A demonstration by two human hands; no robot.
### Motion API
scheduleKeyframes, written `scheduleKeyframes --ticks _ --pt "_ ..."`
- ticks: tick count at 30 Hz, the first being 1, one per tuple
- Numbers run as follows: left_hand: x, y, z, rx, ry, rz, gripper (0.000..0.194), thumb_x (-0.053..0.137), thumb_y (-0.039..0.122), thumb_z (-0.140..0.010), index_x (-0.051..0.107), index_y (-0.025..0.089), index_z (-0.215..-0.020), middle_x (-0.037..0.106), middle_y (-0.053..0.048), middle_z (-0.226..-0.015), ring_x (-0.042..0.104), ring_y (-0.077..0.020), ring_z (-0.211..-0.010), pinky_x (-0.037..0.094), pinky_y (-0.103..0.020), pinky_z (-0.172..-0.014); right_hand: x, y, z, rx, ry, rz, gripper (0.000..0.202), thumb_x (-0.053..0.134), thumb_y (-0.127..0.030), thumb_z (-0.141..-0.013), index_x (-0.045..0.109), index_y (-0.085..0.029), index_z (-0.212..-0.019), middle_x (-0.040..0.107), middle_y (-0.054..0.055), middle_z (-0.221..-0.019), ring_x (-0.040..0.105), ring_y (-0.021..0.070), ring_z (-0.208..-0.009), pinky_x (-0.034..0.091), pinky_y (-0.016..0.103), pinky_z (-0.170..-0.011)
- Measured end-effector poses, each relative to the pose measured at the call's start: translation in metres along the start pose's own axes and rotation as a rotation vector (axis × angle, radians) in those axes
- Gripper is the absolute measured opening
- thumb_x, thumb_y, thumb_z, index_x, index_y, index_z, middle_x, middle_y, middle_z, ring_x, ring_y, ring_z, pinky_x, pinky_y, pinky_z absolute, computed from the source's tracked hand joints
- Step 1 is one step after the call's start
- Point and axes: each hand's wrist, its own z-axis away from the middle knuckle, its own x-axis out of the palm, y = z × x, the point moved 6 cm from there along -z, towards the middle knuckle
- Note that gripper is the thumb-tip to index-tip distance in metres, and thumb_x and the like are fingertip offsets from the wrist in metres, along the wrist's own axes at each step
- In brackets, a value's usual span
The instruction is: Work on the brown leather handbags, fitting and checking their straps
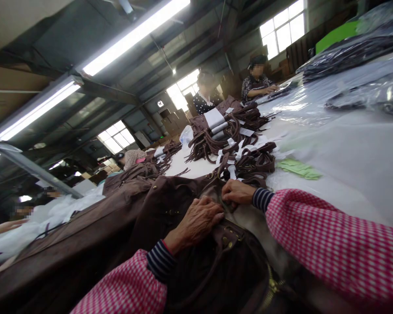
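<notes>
A dark brown bag (190, 270) with brass-coloured rivets and a brass zipper lies in front of me. My left hand (196, 220) rests on its upper part, fingers bent over the material near the opening. Just to the right, my right hand (237, 193) is closed in a pinch at the bag's top edge; what its fingertips hold is too small to make out. Pink checked sleeves with striped cuffs cover both my arms. Beyond my hands lies a pile of brown straps (253, 165) with white wrappings.
Stacked brown bags (212, 122) stand farther back. Clear plastic sheeting (353, 152) covers the table's right side, with green strips (299, 169) on it. More brown bags (85, 218) lie at the left. Several people work around the tables.
</notes>
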Motion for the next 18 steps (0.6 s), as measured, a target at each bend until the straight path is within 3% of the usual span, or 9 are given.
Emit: scheduleKeyframes --ticks 2,4,9,14,18 --pt "0.004 -0.001 0.001 -0.015 0.004 0.031 0.036 0.029 0.043 -0.107 0.059 0.028 -0.118 0.066 0.001 -0.117 0.048 -0.0214 -0.113 0.035 -0.042 -0.097 -0.007 0.002 0.004 -0.046 -0.077 0.009 0.017 0.059 -0.016 -0.079 0.075 -0.015 -0.084 0.071 0.004 -0.071 0.066 0.0167 -0.065 0.044 0.023 -0.06" --pt "0.008 -0.002 0.001 -0.016 0.007 0.039 0.037 0.028 0.044 -0.107 0.056 0.03 -0.126 0.063 0.0 -0.127 0.047 -0.0229 -0.116 0.035 -0.045 -0.1 -0.009 0.002 0.011 -0.123 -0.105 0.082 0.015 0.064 -0.015 -0.073 0.075 -0.016 -0.084 0.072 0.005 -0.077 0.066 0.018 -0.071 0.042 0.023 -0.06" --pt "0.017 -0.006 -0.002 -0.038 -0.017 0.05 0.039 0.032 0.045 -0.106 0.052 0.029 -0.135 0.047 -0.002 -0.151 0.041 -0.0265 -0.13 0.036 -0.049 -0.106 -0.001 0.007 0.031 -0.156 -0.021 0.203 0.014 0.066 -0.022 -0.074 0.072 -0.021 -0.087 0.072 0.002 -0.088 0.064 0.0188 -0.081 0.037 0.026 -0.065" --pt "0.015 -0.002 0.0 -0.051 -0.003 0.098 0.039 0.032 0.045 -0.105 0.056 0.028 -0.131 0.051 -0.001 -0.148 0.043 -0.026 -0.126 0.036 -0.049 -0.108 0.007 0.003 0.038 -0.225 -0.006 0.268 0.008 0.061 -0.022 -0.079 0.066 -0.019 -0.085 0.069 0.003 -0.086 0.062 0.0177 -0.078 0.036 0.026 -0.067" --pt "0.013 0.002 0.001 -0.033 0.08 0.139 0.037 0.032 0.043 -0.106 0.059 0.03 -0.127 0.059 0.001 -0.136 0.045 -0.0237 -0.118 0.038 -0.046 -0.104 0.012 -0.012 0.047 -0.278 0.027 0.518 0.013 0.056 -0.018 -0.084 0.064 -0.015 -0.094 0.07 0.008 -0.091 0.065 0.0217 -0.079 0.034 0.029 -0.063"
